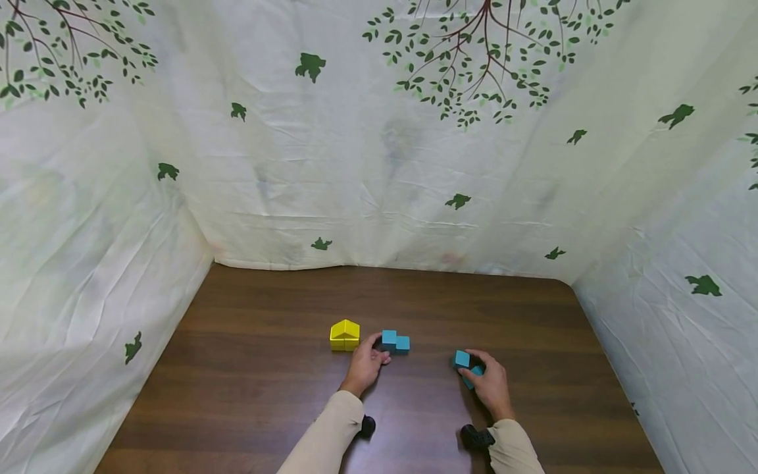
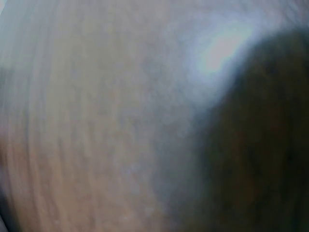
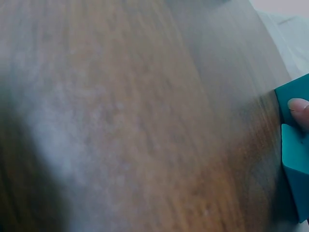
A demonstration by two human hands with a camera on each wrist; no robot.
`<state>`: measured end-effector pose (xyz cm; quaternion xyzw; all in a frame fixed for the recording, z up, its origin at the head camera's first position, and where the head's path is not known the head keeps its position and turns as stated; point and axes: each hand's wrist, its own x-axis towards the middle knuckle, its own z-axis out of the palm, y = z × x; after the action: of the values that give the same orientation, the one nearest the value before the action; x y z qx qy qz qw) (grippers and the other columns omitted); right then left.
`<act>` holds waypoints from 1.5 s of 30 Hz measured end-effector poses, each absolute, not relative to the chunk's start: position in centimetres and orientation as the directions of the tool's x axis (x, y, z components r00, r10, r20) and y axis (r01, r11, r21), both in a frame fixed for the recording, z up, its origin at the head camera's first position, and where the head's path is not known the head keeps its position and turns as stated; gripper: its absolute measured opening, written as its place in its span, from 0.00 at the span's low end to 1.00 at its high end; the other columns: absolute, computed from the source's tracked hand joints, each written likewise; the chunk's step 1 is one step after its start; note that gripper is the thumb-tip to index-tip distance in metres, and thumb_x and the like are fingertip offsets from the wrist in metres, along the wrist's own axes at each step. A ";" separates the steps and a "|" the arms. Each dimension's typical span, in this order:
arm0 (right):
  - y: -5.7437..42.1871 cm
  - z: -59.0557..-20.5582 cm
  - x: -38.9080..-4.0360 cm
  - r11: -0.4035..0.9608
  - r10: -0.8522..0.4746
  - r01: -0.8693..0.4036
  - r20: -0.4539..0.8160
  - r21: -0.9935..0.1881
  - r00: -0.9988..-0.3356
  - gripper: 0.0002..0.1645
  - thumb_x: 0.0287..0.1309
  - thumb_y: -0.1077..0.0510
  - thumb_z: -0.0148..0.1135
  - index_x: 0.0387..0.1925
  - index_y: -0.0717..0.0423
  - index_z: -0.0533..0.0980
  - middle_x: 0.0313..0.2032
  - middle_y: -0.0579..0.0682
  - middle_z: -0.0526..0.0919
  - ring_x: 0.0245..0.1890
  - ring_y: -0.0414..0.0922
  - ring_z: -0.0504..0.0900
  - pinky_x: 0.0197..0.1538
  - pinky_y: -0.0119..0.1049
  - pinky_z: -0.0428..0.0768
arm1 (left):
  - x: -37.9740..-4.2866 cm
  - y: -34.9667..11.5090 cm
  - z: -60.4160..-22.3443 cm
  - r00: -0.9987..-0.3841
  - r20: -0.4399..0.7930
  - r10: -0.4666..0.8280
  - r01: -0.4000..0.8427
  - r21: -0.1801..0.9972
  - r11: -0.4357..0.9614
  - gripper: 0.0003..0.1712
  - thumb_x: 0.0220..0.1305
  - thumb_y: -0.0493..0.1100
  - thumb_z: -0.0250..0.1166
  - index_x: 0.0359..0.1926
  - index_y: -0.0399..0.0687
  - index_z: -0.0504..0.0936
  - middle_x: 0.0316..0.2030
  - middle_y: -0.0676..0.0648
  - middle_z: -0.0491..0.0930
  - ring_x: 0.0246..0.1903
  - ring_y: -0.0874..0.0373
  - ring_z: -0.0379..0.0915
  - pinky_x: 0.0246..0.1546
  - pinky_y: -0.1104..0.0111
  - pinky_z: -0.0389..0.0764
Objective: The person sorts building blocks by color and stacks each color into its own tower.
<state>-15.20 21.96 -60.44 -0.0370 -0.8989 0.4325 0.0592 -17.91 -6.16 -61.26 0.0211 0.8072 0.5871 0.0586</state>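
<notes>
In the head view my left hand point(image 1: 364, 367) is at a pair of joined blue blocks point(image 1: 389, 338), its forefinger at the left side and thumb in front, pinching the left one. To the right, my right hand point(image 1: 493, 383) grips another pair of blue blocks point(image 1: 462, 359) between thumb and fingers; the lower block is tilted and partly covered. The right wrist view shows these teal-blue blocks point(image 3: 297, 150) at the right edge, with a fingertip point(image 3: 299, 105) pressed on the upper one. The left wrist view holds only blurred tabletop and a dark shadow.
A yellow block stack point(image 1: 345, 336) with a peaked top stands just left of my left hand. All of this is on a brown wooden table point(image 1: 284, 296). White leaf-printed cloth point(image 1: 379, 164) hangs behind and along both sides.
</notes>
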 end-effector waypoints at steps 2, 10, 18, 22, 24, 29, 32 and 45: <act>21.9 -60.5 -15.2 0.623 0.117 0.010 0.081 -0.782 -0.990 0.25 0.49 0.64 0.73 0.51 0.60 0.79 0.49 0.63 0.80 0.49 0.59 0.78 0.50 0.54 0.75 | -17.9 -6.2 -61.3 -0.992 -0.068 0.102 -0.033 0.949 0.314 0.27 0.64 0.29 0.60 0.63 0.30 0.66 0.41 0.41 0.76 0.32 0.57 0.80 0.43 0.65 0.81; 21.3 -60.3 -15.4 0.607 0.108 -0.021 0.108 -0.794 -0.988 0.25 0.47 0.65 0.74 0.49 0.61 0.79 0.48 0.61 0.82 0.51 0.58 0.78 0.53 0.54 0.74 | -17.9 -6.1 -61.2 -0.994 -0.048 0.098 -0.017 0.955 0.297 0.26 0.63 0.28 0.61 0.62 0.27 0.67 0.36 0.42 0.78 0.30 0.56 0.81 0.39 0.68 0.82; 19.3 -58.7 -16.1 0.590 0.068 -0.079 0.147 -0.804 -0.987 0.24 0.45 0.67 0.74 0.48 0.61 0.80 0.47 0.59 0.82 0.53 0.59 0.77 0.56 0.57 0.71 | -18.0 -6.1 -61.2 -0.994 -0.054 0.094 -0.024 0.956 0.292 0.26 0.63 0.28 0.61 0.61 0.27 0.67 0.36 0.42 0.78 0.30 0.57 0.80 0.38 0.69 0.82; 18.0 -58.3 -16.6 0.574 0.027 -0.142 0.192 -0.806 -0.981 0.24 0.44 0.68 0.74 0.47 0.60 0.80 0.46 0.57 0.83 0.51 0.57 0.78 0.54 0.56 0.73 | -18.1 -6.1 -61.3 -0.994 -0.048 0.094 -0.019 0.958 0.286 0.26 0.63 0.27 0.61 0.61 0.28 0.68 0.36 0.42 0.78 0.29 0.59 0.80 0.38 0.68 0.82; 17.3 -58.1 -17.0 0.565 -0.003 -0.179 0.216 -0.805 -0.976 0.24 0.45 0.68 0.74 0.48 0.60 0.80 0.45 0.56 0.83 0.49 0.56 0.79 0.52 0.55 0.74 | -18.1 -6.1 -61.3 -0.995 -0.044 0.094 -0.015 0.958 0.286 0.26 0.62 0.27 0.61 0.61 0.28 0.68 0.35 0.42 0.79 0.29 0.59 0.80 0.39 0.68 0.82; 15.5 -57.9 -17.9 0.537 -0.079 -0.242 0.238 -0.808 -0.968 0.24 0.48 0.68 0.72 0.49 0.60 0.80 0.43 0.54 0.83 0.45 0.54 0.80 0.48 0.52 0.77 | -18.0 -6.1 -61.2 -0.995 -0.036 0.094 -0.006 0.954 0.301 0.26 0.63 0.27 0.61 0.61 0.28 0.68 0.33 0.43 0.80 0.29 0.58 0.80 0.40 0.66 0.82; 14.5 -57.8 -18.3 0.521 -0.108 -0.253 0.231 -0.816 -0.967 0.23 0.49 0.67 0.72 0.50 0.60 0.80 0.44 0.54 0.83 0.44 0.53 0.80 0.47 0.52 0.78 | -18.0 -6.1 -61.1 -0.995 -0.046 0.092 -0.015 0.952 0.306 0.26 0.63 0.28 0.61 0.62 0.29 0.67 0.33 0.44 0.79 0.30 0.57 0.80 0.41 0.66 0.81; 12.3 -58.3 -19.5 0.495 -0.171 -0.280 0.224 -0.823 -0.959 0.23 0.49 0.66 0.72 0.49 0.61 0.80 0.43 0.55 0.83 0.44 0.52 0.81 0.48 0.51 0.78 | -18.0 -6.1 -61.0 -0.994 -0.054 0.094 -0.022 0.951 0.309 0.26 0.64 0.28 0.60 0.62 0.31 0.68 0.39 0.42 0.77 0.31 0.57 0.80 0.41 0.66 0.81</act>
<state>-19.55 12.34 -58.26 0.1309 -0.8627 0.4852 0.0561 -18.01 -6.13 -61.00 0.0223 0.8073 0.5876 0.0497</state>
